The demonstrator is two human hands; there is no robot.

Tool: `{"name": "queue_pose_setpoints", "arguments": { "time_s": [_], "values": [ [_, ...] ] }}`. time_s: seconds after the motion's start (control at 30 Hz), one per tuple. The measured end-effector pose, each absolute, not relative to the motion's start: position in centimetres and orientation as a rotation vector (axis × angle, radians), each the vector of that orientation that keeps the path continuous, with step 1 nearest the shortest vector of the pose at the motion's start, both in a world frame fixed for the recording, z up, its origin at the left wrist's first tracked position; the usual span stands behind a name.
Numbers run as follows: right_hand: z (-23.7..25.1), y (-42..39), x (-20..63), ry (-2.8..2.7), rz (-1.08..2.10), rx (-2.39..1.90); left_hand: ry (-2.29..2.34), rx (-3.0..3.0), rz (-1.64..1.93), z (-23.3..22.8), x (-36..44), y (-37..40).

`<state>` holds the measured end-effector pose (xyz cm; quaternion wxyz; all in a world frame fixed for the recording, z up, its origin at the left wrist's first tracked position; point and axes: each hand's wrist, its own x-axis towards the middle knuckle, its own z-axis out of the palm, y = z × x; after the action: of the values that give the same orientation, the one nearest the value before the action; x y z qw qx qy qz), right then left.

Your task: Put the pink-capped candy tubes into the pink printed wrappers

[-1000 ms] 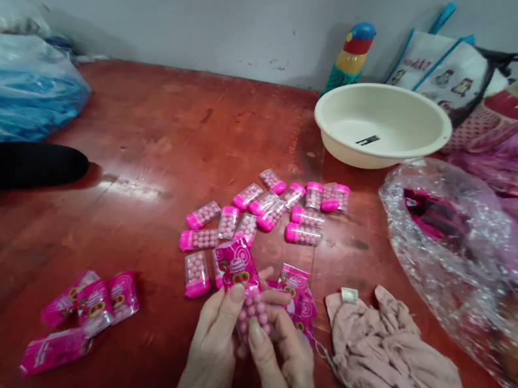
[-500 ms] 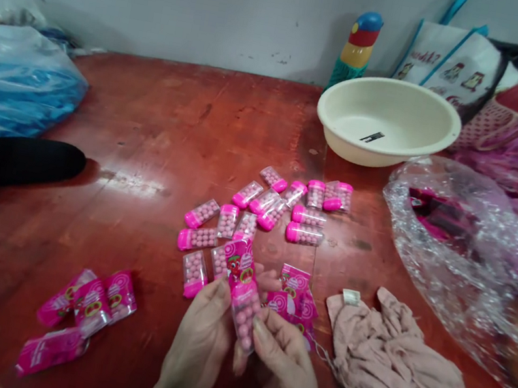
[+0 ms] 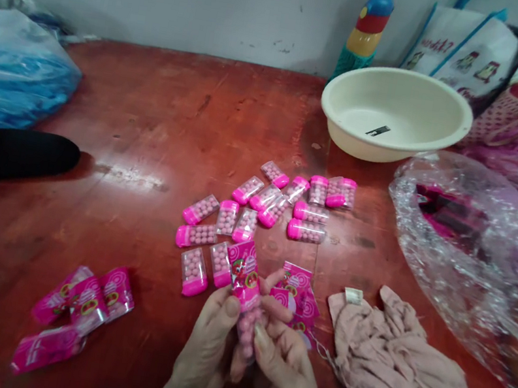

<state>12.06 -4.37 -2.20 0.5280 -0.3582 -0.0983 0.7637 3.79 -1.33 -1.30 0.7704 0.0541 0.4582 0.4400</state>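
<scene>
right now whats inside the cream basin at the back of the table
The cream basin holds only one small dark flat scrap lying on its bottom; the rest of the inside shows bare. The strip just behind its near rim is hidden from this view.

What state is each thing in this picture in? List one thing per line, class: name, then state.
Left hand: gripping the candy tube.
Right hand: pinching the same tube.
Candy tube: held upright, partly inside a pink wrapper.
Loose tubes: capped, lying flat.
Wrapped packs: lying in a pile.
Basin: upright, nearly empty.
Cloth: crumpled.
Clear bag: lying open.
</scene>
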Motion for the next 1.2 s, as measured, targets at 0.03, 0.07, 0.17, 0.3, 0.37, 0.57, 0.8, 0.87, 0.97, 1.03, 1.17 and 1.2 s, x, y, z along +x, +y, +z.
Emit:
{"name": "queue_pose_setpoints", "arguments": {
  "time_s": [0.03, 0.07, 0.17, 0.3, 0.37, 0.57, 0.8, 0.87, 0.97, 1.03, 1.17, 1.2],
  "values": [
    [-2.1, -4.4, 12.2, -0.257, 1.807, -0.873, 1.020, 0.130, 0.964, -1.2, 3.9, -1.4],
    [-2.0, -4.4, 12.2, -0.276, 1.787, -0.899, 1.041, 0.141, 0.971, -1.2, 3.9, -1.4],
    [-1.7, -4.5, 12.1, -0.328, 1.727, -0.994, 1.062, 0.188, 0.965, -1.1, 3.6, -1.5],
    [-1.8, -4.6, 11.6, -0.514, 1.547, -1.211, 1.095, 0.336, 0.966, -1.1, 3.4, -1.4],
    [-2.0, -4.7, 11.3, -0.621, 1.419, -1.328, 1.138, 0.408, 0.989, -1.1, 3.6, -1.4],
    [-2.4, -5.2, 11.0, -0.770, 1.273, -1.478, 1.239, 0.439, 0.974, -0.8, 4.9, -2.0],
    [-2.3, -5.1, 11.7, -0.851, 1.189, -1.550, 1.134, 0.333, 1.015, -0.7, 4.8, -1.7],
    [-2.3, -5.0, 12.0, -0.881, 1.183, -1.579, 1.104, 0.316, 1.040, -1.0, 4.4, -0.9],
    [-2.3, -5.0, 12.1, -0.964, 1.194, -1.574, 1.132, 0.338, 1.061, -1.4, 3.8, 0.0],
    [-2.3, -5.0, 11.9, -0.999, 1.193, -1.560, 1.124, 0.323, 1.044, -1.6, 3.8, 0.1],
    [-1.8, -5.2, 11.8, -0.966, 1.043, -1.656, 1.053, 0.221, 1.008, -1.9, 4.6, -0.7],
    [-1.6, -5.2, 11.8, -0.959, 0.993, -1.684, 1.027, 0.196, 0.995, -2.0, 4.8, -0.9]
  ]
}}
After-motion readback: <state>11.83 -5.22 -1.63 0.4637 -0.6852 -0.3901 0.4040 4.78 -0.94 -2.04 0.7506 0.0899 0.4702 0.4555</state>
